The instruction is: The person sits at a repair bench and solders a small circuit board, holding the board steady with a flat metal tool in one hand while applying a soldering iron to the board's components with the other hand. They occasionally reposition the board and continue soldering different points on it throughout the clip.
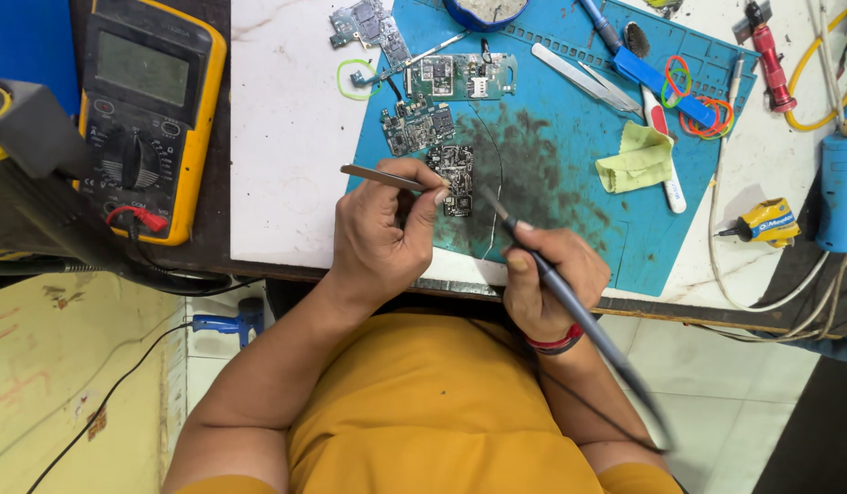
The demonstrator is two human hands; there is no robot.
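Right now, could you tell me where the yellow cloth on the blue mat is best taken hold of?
Pinch the yellow cloth at its raised, folded upper edge, coming from above on its near side. It lies crumpled on the blue mat, so that fold probably offers a ridge, and the white pen-shaped tool crowds its right side.

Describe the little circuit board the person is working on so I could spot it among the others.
Start at the blue work mat on the white table. At its near left part, between the left hand holding tweezers and the right hand holding a pen-like iron, lies a small dark circuit board. Unlike the greener boards farther back, it is nearly black and closest to the hands.
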